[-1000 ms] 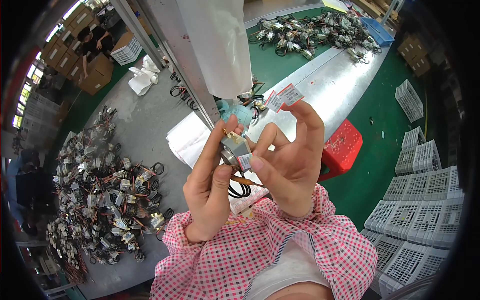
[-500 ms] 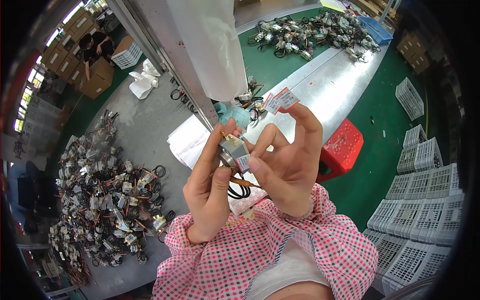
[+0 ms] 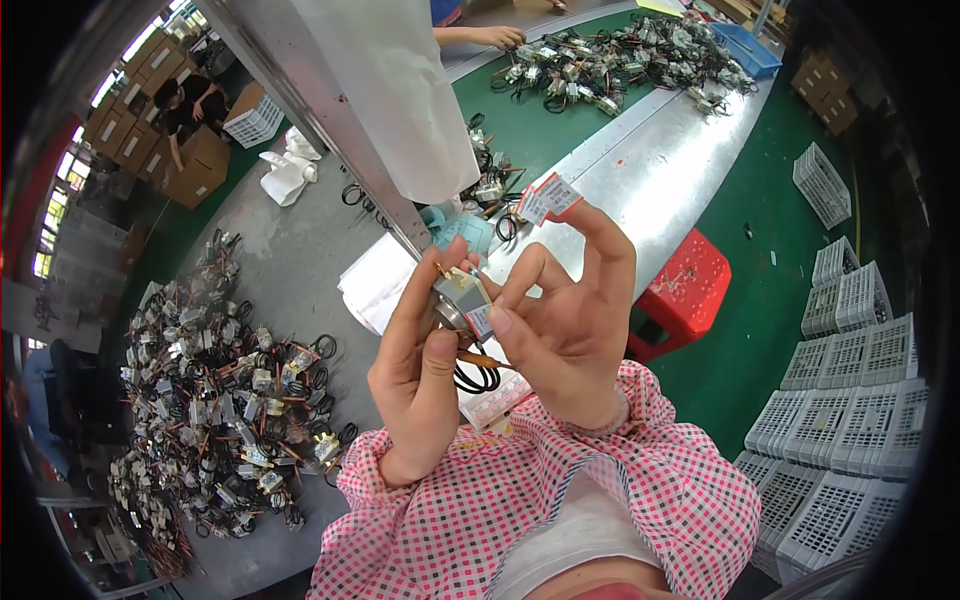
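My left hand (image 3: 412, 395) grips a small metal thermostat (image 3: 463, 298) between thumb and fingers, above my lap. Brass-coloured terminals stick out of its upper end, and a looped black lead (image 3: 478, 378) with a copper-coloured end hangs below. On the side of its housing lies a small white and red label (image 3: 480, 321). My right hand (image 3: 572, 345) pinches close against that label with its thumb and a bent finger. More white and red labels (image 3: 548, 198) cling to the tip of a raised finger of the same hand.
A large heap of thermostats (image 3: 225, 400) covers the left of the grey table; another pile (image 3: 630, 60) lies on the far bench, where another person's hand (image 3: 500, 38) reaches in. A metal post (image 3: 330, 150) rises ahead. A red stool (image 3: 688, 285) and grey crates (image 3: 845, 420) stand right.
Another person's arm has come into view at the far bench. My view has shifted slightly; both hands keep nearly the same hold on the thermostat and label.
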A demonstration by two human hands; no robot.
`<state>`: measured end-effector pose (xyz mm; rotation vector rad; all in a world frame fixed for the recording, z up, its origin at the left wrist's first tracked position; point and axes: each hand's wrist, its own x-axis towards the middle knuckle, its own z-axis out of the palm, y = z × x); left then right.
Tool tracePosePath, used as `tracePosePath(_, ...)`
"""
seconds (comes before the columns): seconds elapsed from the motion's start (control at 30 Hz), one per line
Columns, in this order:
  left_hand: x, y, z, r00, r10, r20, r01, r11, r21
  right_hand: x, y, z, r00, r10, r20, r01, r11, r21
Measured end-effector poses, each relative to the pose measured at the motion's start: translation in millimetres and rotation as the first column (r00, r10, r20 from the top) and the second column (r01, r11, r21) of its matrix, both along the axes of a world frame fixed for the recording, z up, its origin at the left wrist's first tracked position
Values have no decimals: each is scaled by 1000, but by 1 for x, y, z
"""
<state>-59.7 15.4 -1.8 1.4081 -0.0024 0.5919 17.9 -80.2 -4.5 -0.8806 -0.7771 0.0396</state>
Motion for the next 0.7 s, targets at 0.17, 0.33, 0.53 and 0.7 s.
tracePosePath(0.17, 5, -2, -7, 998, 31, 48, -32, 999, 20, 0, 2, -3, 1000, -14, -4, 14, 1000, 9)
tracePosePath(0.33, 4, -2, -6, 999, 29, 41, -31, 999, 31, 1, 0, -4, 999, -41, 16, 42, 999, -15)
tracePosePath(0.53, 6, -8, -2, 994, 101, 47, -100, 995, -17, 0, -3, 4, 984, 102, -147, -90, 992, 84)
tracePosePath(0.7, 5, -1, -4, 998, 24, 64, -26, 999, 29, -1, 0, 3, 995, 43, -91, -37, 997, 66)
